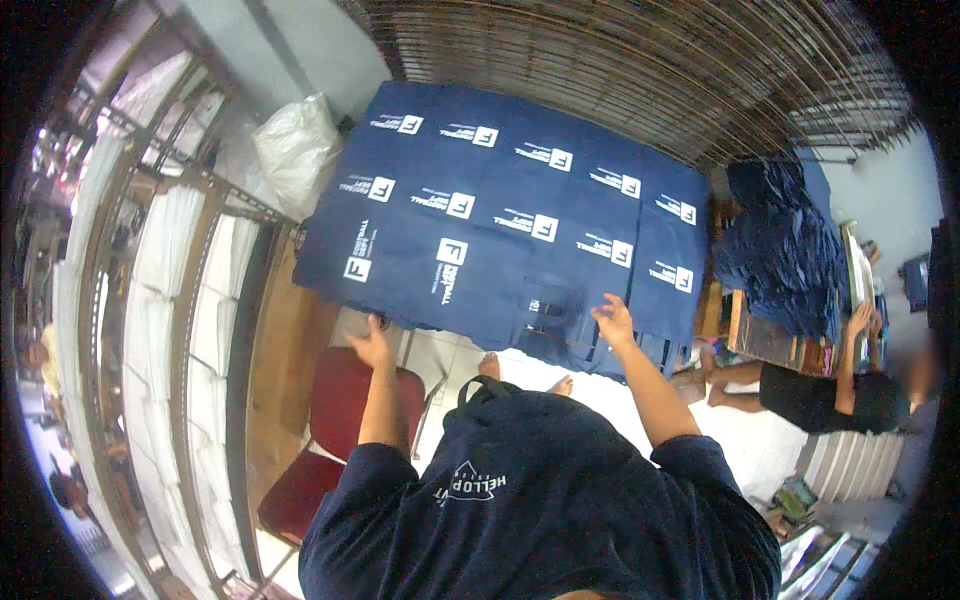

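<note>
Two open grips: right hand (613,322) on navy bags (500,225), left hand (373,343) at their edge.

navy short-sleeved shirt (540,500) with white chest print, bare forearms, bare feet

Navy bags (500,215) cover the table edge to edge at frame centre. A white sack (295,150) crowds its upper left; a red chair (335,430) blocks the lower left.

Navy bags (500,220) with white square logos lie flat in overlapping rows.
</note>
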Available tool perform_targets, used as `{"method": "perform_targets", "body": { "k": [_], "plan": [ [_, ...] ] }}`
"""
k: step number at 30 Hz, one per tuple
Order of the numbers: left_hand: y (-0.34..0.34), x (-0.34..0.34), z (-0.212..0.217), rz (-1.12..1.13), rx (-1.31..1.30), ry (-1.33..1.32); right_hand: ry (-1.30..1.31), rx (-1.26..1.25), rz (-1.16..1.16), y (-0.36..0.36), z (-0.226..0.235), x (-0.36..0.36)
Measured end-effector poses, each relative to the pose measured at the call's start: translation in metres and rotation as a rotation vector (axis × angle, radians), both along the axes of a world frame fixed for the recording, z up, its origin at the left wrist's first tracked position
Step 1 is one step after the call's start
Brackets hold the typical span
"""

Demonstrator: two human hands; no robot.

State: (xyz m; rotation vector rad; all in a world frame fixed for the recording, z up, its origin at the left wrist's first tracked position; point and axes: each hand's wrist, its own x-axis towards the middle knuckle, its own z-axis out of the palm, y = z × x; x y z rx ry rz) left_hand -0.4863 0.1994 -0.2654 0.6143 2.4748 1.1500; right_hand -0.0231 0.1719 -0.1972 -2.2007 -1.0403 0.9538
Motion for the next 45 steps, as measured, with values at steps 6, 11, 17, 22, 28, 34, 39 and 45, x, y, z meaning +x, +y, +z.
{"method": "perform_targets", "body": {
  "k": [6,11,17,22,28,34,39,45],
  "plan": [
    [-0.105,-0.070,-0.125,-0.216,-0.081,-0.484,0.346,0.139,-0.251,-0.066,0.022,0.087],
    [-0.139,-0.018,-0.145,-0.228,-0.348,-0.418,0.352,0.430,-0.527,-0.095,0.069,0.178],
    [-0.126,0.082,-0.087,-0.367,-0.370,-0.508,0.285,0.852,-0.702,-0.134,0.147,0.314],
    [-0.087,0.126,-0.071,-0.596,-0.243,-0.243,0.349,1.091,-0.885,-0.162,0.183,0.427],
    [-0.094,0.178,-0.037,-0.686,-0.116,-0.309,0.625,1.307,-0.931,-0.149,0.206,0.540],
    [-0.187,0.143,-0.051,-0.570,-0.399,0.013,1.332,1.395,-0.979,-0.092,0.235,0.564],
    [-0.218,0.096,-0.073,-0.588,-0.267,-0.202,0.968,1.317,-0.998,-0.044,0.154,0.665],
    [-0.187,0.200,0.039,-0.424,0.313,0.159,0.422,1.333,-0.885,-0.044,0.270,0.626]
  ]
}}
